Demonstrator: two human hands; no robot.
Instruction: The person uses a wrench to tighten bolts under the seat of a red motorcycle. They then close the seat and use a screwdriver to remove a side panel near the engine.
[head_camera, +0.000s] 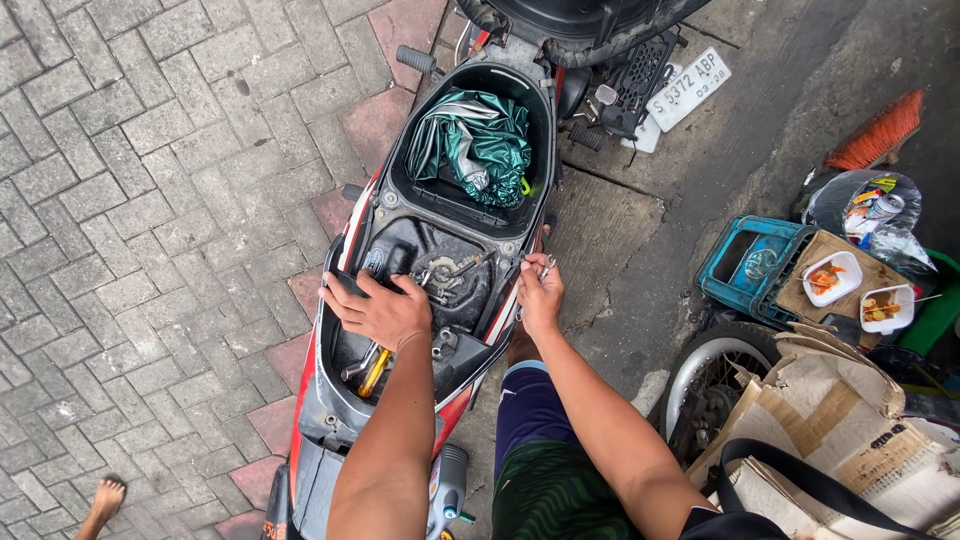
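A scooter (345, 405) stands below me with its seat lifted, showing the black under-seat compartment (540, 150) and fuel tank area (450, 275). My left hand (378, 310) rests flat on the left side of the tank area, fingers spread, holding nothing. My right hand (540, 292) is at the compartment's right edge, pinching a small metal tool or key (546, 266). A crumpled green and silver cloth (478, 140) lies in the storage bucket. A yellow-handled screwdriver (374, 373) and a metal wrench (355, 366) lie in the tray below my left hand.
Grey and red paving bricks (150, 200) spread to the left. To the right are a blue crate (745, 265), two white food trays (830, 278), a wheel (705, 385), torn cardboard (830, 420) and an orange broom (880, 130). Another person's bare foot (103, 500) shows at lower left.
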